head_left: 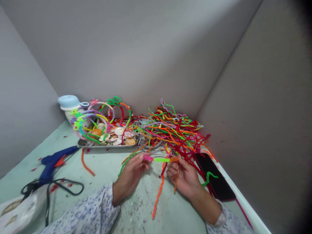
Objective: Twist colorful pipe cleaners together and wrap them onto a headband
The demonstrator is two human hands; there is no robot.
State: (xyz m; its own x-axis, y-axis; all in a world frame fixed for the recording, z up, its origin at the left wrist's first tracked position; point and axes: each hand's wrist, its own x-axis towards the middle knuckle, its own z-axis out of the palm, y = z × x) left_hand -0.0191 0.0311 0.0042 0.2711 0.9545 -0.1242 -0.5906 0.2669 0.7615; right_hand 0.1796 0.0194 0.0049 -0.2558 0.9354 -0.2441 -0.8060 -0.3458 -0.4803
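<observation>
- Pinched at its pink end by the left hand (133,170), with thumb and fingertips closed on a colour-wrapped band (161,160).
- Gripped near its orange end by the right hand (183,175), with thumb brought against the forefinger and the other fingers curled inward.
- Held nearly level between both hands above the table (140,208), running pink, green, then orange from left to right, in front of a pile of fuzzy stems (177,130).
- Hanging below the right fingers: an orange tail (175,184). Cannot tell whether joined to the orange wrap, being hidden by the hand.
- Judging by the colour blocks, probably busy with the orange winding. Best to steady the pink end and turn only at the orange end.
- Lay each turn snug against its neighbour, with an even pull; slack turns would likely leave gaps, and hard tugging could bend the band.
- Press the join between green and orange close, to hide the core.
- Keep the tail apart from the loose orange stem (159,195) lying between the forearms, being similar in colour and easy to catch by mistake.
- Tuck any sharp wire end inward, so as not to scratch.
</observation>
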